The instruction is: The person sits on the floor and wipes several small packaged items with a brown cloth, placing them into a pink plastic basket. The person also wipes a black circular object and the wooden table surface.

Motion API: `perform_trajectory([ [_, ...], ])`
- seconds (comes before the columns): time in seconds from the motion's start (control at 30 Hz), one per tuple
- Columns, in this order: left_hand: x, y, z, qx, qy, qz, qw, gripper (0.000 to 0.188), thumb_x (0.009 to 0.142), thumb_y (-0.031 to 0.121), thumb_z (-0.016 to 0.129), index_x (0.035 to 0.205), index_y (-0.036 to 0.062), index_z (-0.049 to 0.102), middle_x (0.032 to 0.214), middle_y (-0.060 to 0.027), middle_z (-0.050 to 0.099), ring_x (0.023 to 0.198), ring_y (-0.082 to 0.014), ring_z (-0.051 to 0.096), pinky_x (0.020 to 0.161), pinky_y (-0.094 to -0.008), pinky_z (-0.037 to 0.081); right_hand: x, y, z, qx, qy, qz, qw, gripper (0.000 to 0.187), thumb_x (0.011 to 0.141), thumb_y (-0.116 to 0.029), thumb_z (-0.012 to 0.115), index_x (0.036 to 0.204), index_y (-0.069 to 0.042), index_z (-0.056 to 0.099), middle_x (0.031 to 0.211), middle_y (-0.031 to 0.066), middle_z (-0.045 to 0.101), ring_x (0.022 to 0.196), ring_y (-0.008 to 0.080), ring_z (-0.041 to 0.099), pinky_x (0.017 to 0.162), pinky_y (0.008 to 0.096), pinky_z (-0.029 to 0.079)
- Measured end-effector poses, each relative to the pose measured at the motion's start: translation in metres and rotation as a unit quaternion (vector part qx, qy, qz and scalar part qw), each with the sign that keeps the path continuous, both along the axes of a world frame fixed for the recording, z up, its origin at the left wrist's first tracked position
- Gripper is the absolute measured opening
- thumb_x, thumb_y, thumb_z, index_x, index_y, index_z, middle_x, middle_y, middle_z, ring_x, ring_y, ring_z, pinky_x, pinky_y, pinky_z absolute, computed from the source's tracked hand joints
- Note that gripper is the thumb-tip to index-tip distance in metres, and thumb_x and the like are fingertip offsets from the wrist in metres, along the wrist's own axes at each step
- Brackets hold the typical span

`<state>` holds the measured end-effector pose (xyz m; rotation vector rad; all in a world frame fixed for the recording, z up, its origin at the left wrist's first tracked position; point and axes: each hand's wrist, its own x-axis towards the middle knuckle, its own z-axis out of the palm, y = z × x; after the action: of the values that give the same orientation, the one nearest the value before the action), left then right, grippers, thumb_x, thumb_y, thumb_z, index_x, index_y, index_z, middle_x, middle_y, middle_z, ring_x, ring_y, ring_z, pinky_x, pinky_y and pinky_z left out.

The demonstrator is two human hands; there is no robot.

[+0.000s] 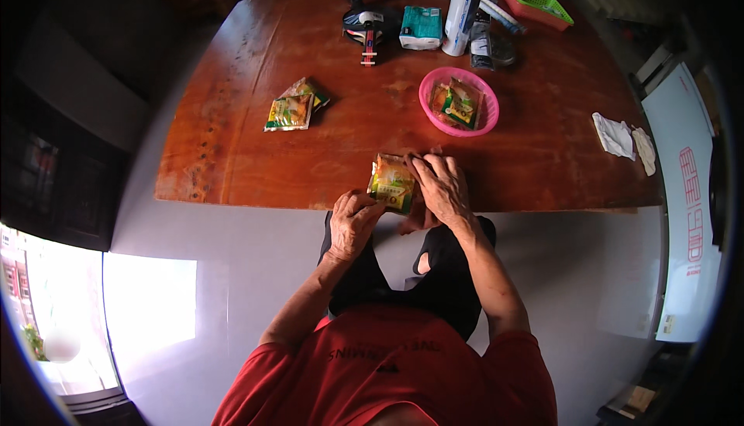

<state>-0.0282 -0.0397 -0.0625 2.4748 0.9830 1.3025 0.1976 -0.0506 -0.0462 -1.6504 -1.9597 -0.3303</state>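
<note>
At the table's near edge I hold a small printed food packet (pixel 393 181), mostly yellow and orange with green. My left hand (pixel 354 224) pinches its lower left corner, fingers bent. Fingers of my right hand (pixel 442 187) are curled over its right side, and the thumb is hard to make out. Farther left, a couple of similar packets (pixel 290 113) overlap on the tabletop. To the right and beyond my hands, a round pink plastic basket (pixel 489 125) has more such packets (pixel 459 106) lying in it.
The reddish-brown wooden table (pixel 232 116) spreads out before me. Toward its back stand a teal tissue pack (pixel 421 27), a tall white cylinder (pixel 463 13) and a dark bag (pixel 364 21). A green basket (pixel 535 3) is at the far right. White cloths (pixel 614 134) lie near the right edge.
</note>
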Motion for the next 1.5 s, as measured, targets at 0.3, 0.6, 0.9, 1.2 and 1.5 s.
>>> perform_trajectory([
  [0.3,0.009,0.04,0.064,-0.061,-0.059,-0.059,0.995,0.012,0.085,0.003,0.068,0.096,0.0063,0.064,0.089,-0.0101,0.068,0.077,-0.0276,0.066,0.066,-0.0363,0.052,0.08,-0.045,-0.004,0.012,-0.006,-0.191,0.982,0.033,0.082,-0.012,0.066,0.116,-0.013,0.064,0.111,0.0067,0.059,0.099,0.0318,0.054,0.082,0.0429,0.048],
  [0.6,0.103,0.119,0.113,-0.216,-0.233,-0.098,0.943,0.004,0.092,0.004,0.063,0.096,0.0021,0.062,0.079,-0.0073,0.067,0.069,-0.009,0.058,0.061,-0.0265,0.048,0.071,-0.049,-0.003,-0.003,0.021,-0.245,0.969,0.036,0.08,-0.013,0.066,0.116,-0.015,0.065,0.115,0.0042,0.059,0.104,0.0282,0.054,0.085,0.042,0.046],
  [0.9,0.219,0.137,0.098,0.144,-0.023,-0.088,0.985,0.014,0.082,0.008,0.064,0.096,0.011,0.066,0.099,-0.0066,0.065,0.096,-0.0286,0.061,0.078,-0.0377,0.051,0.072,-0.048,0.0,0.013,0.033,-0.25,0.968,0.04,0.075,-0.017,0.069,0.114,-0.018,0.062,0.113,0.0028,0.058,0.1,0.0278,0.053,0.079,0.0423,0.046],
  [1.2,0.188,0.105,0.042,0.043,0.156,-0.111,0.981,0.045,0.086,0.035,0.066,0.126,0.0144,0.062,0.136,-0.008,0.056,0.137,-0.0312,0.039,0.114,-0.0567,0.021,0.075,-0.045,-0.004,0.022,0.036,-0.229,0.972,0.035,0.076,-0.016,0.068,0.11,-0.015,0.066,0.114,0.0049,0.06,0.1,0.0296,0.055,0.08,0.0428,0.046],
  [1.5,0.054,0.147,0.044,0.008,0.038,0.179,0.983,0.072,0.078,0.025,0.077,0.14,0.0093,0.043,0.146,-0.0197,0.036,0.135,-0.0408,0.033,0.111,-0.0526,0.027,0.077,-0.049,-0.01,0.021,0.021,-0.226,0.974,0.034,0.082,-0.013,0.062,0.116,-0.012,0.064,0.118,0.0095,0.06,0.103,0.0341,0.055,0.087,0.0454,0.046],
])
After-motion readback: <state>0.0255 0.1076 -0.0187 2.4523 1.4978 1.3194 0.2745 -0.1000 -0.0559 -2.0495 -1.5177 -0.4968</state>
